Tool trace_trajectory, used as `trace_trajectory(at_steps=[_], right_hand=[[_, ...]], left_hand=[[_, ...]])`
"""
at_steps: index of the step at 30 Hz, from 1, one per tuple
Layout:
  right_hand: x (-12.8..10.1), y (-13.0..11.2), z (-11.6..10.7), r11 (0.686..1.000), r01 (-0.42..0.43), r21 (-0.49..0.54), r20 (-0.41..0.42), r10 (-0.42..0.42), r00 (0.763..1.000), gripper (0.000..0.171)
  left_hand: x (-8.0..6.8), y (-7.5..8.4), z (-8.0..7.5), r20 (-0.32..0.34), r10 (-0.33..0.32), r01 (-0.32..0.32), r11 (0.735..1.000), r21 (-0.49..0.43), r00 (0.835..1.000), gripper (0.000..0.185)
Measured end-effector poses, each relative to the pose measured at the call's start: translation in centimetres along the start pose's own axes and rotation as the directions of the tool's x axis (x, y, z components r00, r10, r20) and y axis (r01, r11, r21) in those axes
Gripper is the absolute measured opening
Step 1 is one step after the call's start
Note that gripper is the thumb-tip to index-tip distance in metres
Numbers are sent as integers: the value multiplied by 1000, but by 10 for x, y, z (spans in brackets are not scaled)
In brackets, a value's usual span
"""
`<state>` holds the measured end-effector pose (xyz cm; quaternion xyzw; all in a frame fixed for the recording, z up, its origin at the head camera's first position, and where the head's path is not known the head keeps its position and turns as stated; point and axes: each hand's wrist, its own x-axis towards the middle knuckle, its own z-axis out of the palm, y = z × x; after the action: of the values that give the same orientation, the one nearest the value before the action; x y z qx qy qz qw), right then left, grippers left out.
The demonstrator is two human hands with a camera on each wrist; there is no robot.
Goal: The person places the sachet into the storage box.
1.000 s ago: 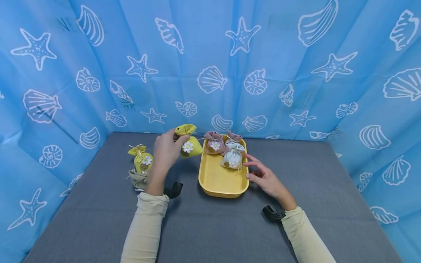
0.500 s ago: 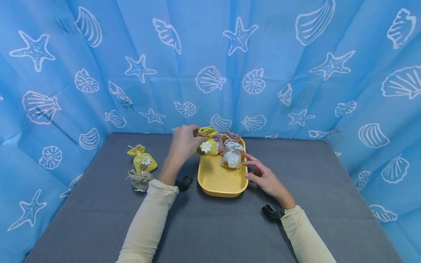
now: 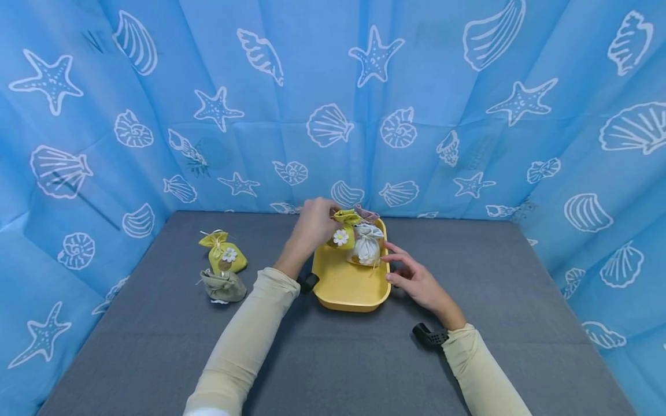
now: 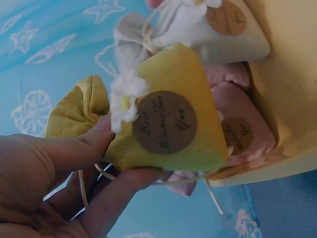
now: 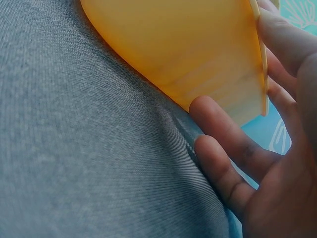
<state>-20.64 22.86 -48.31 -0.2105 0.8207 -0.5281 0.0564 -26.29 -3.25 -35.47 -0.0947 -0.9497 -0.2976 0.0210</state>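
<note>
My left hand [image 3: 313, 228] pinches a yellow drawstring pouch [image 3: 342, 238] by its gathered neck, over the far left part of a yellow tray [image 3: 348, 286]. The left wrist view shows the pouch's white flower and round brown label [image 4: 166, 122]. Beside it in the tray sits a pale grey-white pouch [image 3: 367, 248], with a pink pouch [image 3: 367, 214] behind. A second pink pouch is hidden in the head view. My right hand [image 3: 421, 283] rests on the tray's right side with loosely bent fingers [image 5: 218, 121] against the outer wall.
Left of the tray, another yellow pouch [image 3: 227, 254] with a flower lies on the grey tablecloth [image 3: 354, 364]. A grey-green pouch [image 3: 224, 287] sits just in front of it. A blue curtain [image 3: 291, 104] printed with seashells hangs behind the table.
My left hand has carried the yellow pouch rightward from beside the tray to over its far left part, in front of a pink pouch. My right hand has stayed at the tray's side.
</note>
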Motion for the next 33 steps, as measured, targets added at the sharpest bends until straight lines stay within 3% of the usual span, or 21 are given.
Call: trace_trajectory(at_steps=[8,13,15,18,20,26,33], right_hand=[[1,2,-1,1000,-7,8,9,7,1000,37],[2,4,-1,1000,-1,25,8,1,1000,36],[2,4,-1,1000,-3,28,8,3,1000,36],[2,4,-1,999,-3,33,13,3,1000,36],[2,4,-1,999,3,35,16,-4,1000,37],[1,4,-1,999,5,32,12,-5,1000,37],[0,0,-1,999,0,36,18,-1,1000,37]], left_hand=[[10,-4,10,76,-9,5,999,45,997,28],[17,-6,16,107,-46,39,997,68,993,26],[20,-8,19,132,-59,46,994,96,990,9],[24,-12,24,162,-65,44,990,131,985,40],[24,-14,26,187,-57,29,988,152,981,50],[23,-18,29,193,-49,11,981,192,980,21],[23,-17,27,202,-111,73,980,186,973,8]])
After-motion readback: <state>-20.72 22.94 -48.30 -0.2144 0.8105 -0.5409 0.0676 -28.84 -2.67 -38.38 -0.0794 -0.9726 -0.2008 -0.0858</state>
